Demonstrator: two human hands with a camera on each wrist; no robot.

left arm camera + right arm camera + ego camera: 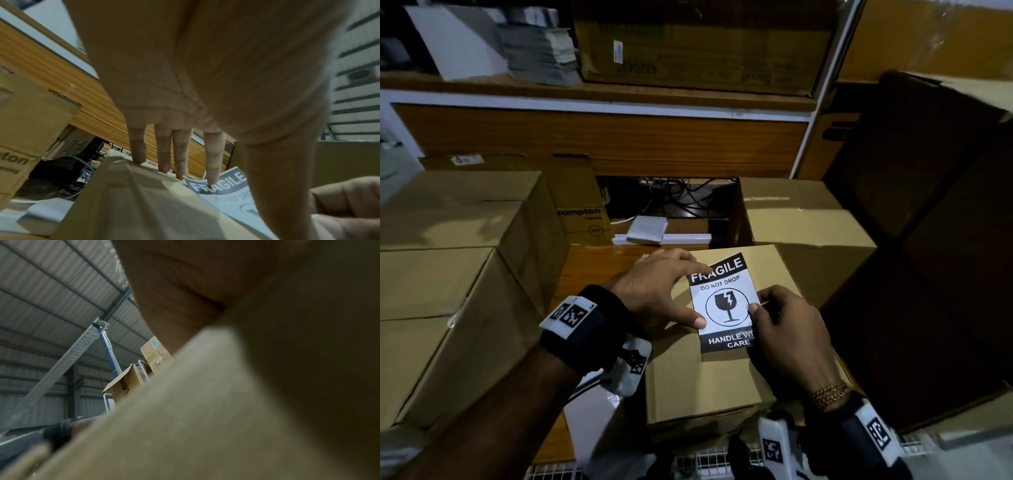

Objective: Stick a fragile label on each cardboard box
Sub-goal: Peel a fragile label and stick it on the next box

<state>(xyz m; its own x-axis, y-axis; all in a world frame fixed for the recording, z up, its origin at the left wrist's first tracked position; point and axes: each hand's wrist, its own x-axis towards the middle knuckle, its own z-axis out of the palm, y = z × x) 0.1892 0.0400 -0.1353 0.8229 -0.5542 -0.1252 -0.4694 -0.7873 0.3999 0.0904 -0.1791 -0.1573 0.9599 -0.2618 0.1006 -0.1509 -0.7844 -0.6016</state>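
Observation:
A black-and-white FRAGILE label lies tilted on top of a small cardboard box in the middle of the head view. My left hand is spread with straight fingers. Its index fingertip presses on the label's black top band, the thumb rests on the left edge, and the other fingers touch the box top. My right hand pinches the label's right edge between thumb and curled fingers. The label's far right corner stands slightly lifted. In the right wrist view only palm and box surface show.
Larger plain cartons stand stacked at the left and another behind at the right. A printed box, cables and white packets lie behind. A dark carton rises at the right. White sheets lie under my left wrist.

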